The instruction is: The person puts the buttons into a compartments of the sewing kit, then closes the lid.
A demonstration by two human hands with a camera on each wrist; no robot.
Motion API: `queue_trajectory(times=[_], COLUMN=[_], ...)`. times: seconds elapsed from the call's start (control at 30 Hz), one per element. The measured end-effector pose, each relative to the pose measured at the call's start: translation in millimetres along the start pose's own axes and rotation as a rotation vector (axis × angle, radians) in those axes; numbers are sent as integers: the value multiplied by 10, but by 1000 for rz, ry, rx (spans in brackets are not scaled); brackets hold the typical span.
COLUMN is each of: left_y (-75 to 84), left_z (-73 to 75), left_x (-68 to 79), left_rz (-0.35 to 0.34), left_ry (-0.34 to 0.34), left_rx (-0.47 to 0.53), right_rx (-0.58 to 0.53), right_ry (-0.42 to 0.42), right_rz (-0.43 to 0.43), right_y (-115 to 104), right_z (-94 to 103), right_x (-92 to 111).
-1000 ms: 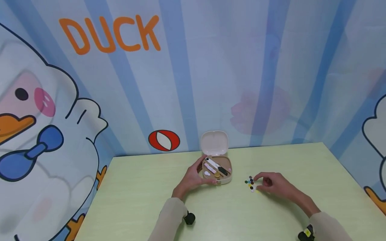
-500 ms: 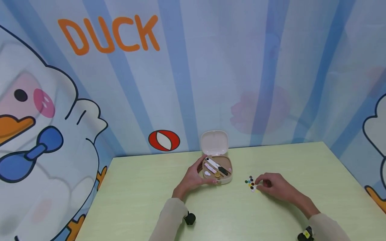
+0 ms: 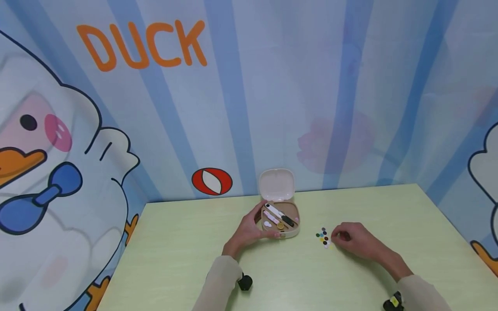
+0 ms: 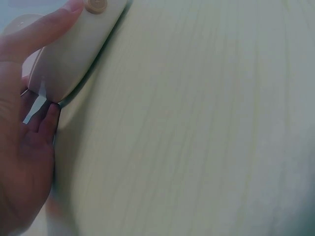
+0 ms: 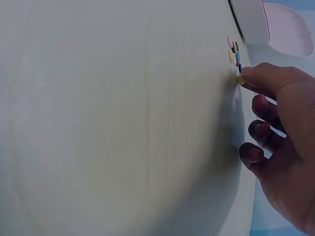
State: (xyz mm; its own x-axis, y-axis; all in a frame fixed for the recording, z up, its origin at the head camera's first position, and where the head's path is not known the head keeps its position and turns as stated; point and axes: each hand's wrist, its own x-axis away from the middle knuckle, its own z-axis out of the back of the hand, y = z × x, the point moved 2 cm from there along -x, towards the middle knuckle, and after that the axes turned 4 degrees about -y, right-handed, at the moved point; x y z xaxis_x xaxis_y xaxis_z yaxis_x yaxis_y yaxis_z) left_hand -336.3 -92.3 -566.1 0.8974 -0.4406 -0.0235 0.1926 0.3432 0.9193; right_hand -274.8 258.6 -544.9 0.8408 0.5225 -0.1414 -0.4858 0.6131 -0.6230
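At the far left, a printed duck [image 3: 93, 185] is filling the backdrop [image 3: 272, 86], and a red shape [image 3: 223, 181] is showing on it at eleven o'clock from the left hand [image 3: 245, 229]. That hand is gripping the case [image 3: 292, 234] by its left side, the thumb running along the front wall. The case is sitting on the counter [image 3: 175, 242], its lid [image 3: 277, 185] standing raised at twelve o'clock. Inside, a white piece [image 3: 267, 223] is lying at nine o'clock from a gold disc [image 3: 280, 225], with a pink stick [image 3: 271, 217] and a white-and-black stick [image 3: 279, 214] slanting above them. At four o'clock from the case, mixed-colour buttons [image 3: 325, 242] are lying in a loose cluster. At the cluster's three o'clock, the right hand [image 3: 355, 239] is pinching a yellow button [image 5: 241, 79] narrowly between thumb and forefinger, its other fingers curling loosely.
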Motion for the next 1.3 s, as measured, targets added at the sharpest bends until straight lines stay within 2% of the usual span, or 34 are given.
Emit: queue_trajectory(times=[0.27, 0.57, 0.87, 1.3], left_y=[3, 3, -15, -29], left_z=[-4, 7, 0, 11], left_x=[6, 13, -2, 0], left_rz=[-1, -9, -24, -15], left_ry=[1, -4, -6, -12], left_rx=[-1, 14, 14, 5], right_rx=[42, 12, -67, -149], right_ry=[24, 23, -23, -32], right_rz=[-46, -19, -67, -33], right_y=[54, 51, -29, -257], right_z=[13, 60, 79, 45], right_x=[-18, -85, -279, -642])
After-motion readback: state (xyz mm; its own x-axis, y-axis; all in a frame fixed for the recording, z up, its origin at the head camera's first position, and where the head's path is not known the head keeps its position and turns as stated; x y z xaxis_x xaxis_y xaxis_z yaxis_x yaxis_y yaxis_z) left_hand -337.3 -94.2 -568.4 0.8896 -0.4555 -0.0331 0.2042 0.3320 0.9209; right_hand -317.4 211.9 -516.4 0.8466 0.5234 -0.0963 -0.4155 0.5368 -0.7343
